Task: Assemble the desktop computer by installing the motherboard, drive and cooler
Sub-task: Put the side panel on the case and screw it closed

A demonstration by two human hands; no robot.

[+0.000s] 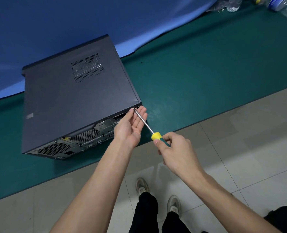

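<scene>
A dark grey desktop computer case (75,98) lies on its side on the green table mat (198,78), its closed side panel facing up and its rear ports toward me. My right hand (174,152) grips the yellow and green handle of a screwdriver (145,124). The screwdriver's tip meets a small screw (133,108) at the case's rear right corner. My left hand (131,126) is held palm up beside that corner, fingers straight, with the screwdriver shaft lying across its fingertips.
Blue cloth (38,31) covers the back of the table behind the case. Several clear plastic bottles (284,5) lie at the far right corner. The table's front edge runs diagonally, with tiled floor (240,140) and my shoes (142,185) below.
</scene>
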